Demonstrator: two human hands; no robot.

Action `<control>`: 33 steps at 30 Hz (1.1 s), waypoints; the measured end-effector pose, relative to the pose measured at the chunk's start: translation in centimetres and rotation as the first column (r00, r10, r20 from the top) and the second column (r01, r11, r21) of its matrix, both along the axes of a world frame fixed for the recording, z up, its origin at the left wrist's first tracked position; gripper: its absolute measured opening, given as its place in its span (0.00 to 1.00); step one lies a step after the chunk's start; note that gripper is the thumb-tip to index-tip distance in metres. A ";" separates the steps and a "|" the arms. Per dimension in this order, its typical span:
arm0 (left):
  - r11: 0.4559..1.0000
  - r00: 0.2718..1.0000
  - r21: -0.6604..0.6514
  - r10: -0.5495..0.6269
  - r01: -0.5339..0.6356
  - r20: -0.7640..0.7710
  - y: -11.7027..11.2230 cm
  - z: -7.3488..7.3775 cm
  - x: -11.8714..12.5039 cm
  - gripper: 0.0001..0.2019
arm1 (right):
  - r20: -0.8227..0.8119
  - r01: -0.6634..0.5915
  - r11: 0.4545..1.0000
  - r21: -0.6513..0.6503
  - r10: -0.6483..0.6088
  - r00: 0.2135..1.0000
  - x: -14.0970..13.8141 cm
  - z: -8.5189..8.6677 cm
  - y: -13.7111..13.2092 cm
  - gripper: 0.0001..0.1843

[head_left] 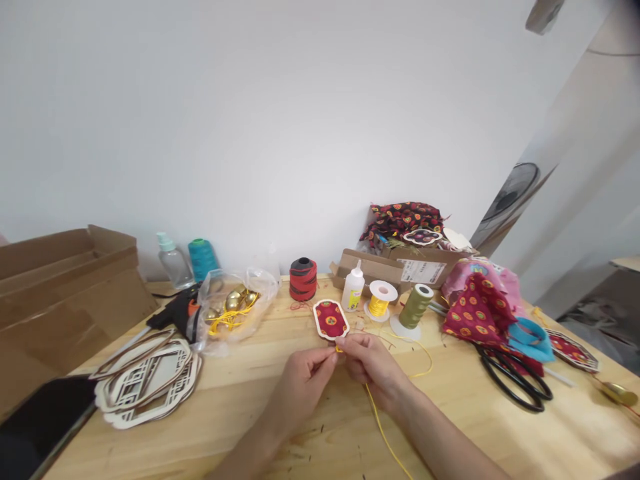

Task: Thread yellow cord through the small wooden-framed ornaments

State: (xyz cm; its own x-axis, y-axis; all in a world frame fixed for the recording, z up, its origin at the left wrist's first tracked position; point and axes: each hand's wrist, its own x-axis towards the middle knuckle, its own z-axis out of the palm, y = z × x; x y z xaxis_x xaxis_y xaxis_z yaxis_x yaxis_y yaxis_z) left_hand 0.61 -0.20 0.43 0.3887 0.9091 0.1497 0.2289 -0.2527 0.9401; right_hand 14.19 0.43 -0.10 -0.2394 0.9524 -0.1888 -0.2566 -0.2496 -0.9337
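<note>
My left hand (309,377) and my right hand (373,363) meet at the middle of the table, fingertips pinched together. Between them is a small bit of yellow cord (373,400), whose tail hangs down past my right hand to the table's near side. Just beyond the fingertips is a small scalloped plaque (331,320) with a pale rim and red patterned cloth; its lower edge touches or nearly touches my right fingers. The knot or loop in the cord is mostly hidden by the fingers. Behind stands a spool of yellow cord (383,292).
A glue bottle (353,290), a red thread cone (303,280) and an olive thread spool (417,308) stand behind. Black-handled scissors (515,383) and patterned cloth (475,313) lie right. Left are wooden frames (150,387), a bag of bells (237,303), a glue gun (175,310) and a cardboard box (65,300).
</note>
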 end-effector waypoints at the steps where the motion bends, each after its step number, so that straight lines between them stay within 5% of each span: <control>1: 1.000 1.000 -0.010 -0.001 0.001 -0.005 0.0 -0.1 0.0 0.15 | -0.011 0.006 1.000 -0.004 -0.006 1.000 0.0 0.0 0.0 0.17; 14: 0.998 0.998 -0.024 0.063 -0.063 -0.002 0.1 -0.1 0.1 0.15 | 0.023 0.111 0.993 0.031 -0.112 0.993 -0.4 -0.3 0.1 0.14; 22: 0.899 0.962 -0.438 0.118 0.001 0.245 0.5 -1.1 0.0 0.13 | -0.043 0.056 0.998 -0.010 -0.057 0.997 -0.3 0.1 0.0 0.15; 27: 0.856 0.926 -0.511 0.130 0.076 0.356 0.9 -1.2 -0.2 0.11 | -0.044 -0.002 1.000 0.013 0.002 0.999 -0.3 0.3 -0.1 0.15; 33: 0.872 0.957 -0.490 0.138 0.005 0.256 0.7 -0.7 0.1 0.14 | 0.085 0.066 0.996 0.061 -0.071 0.994 -0.4 0.0 0.2 0.18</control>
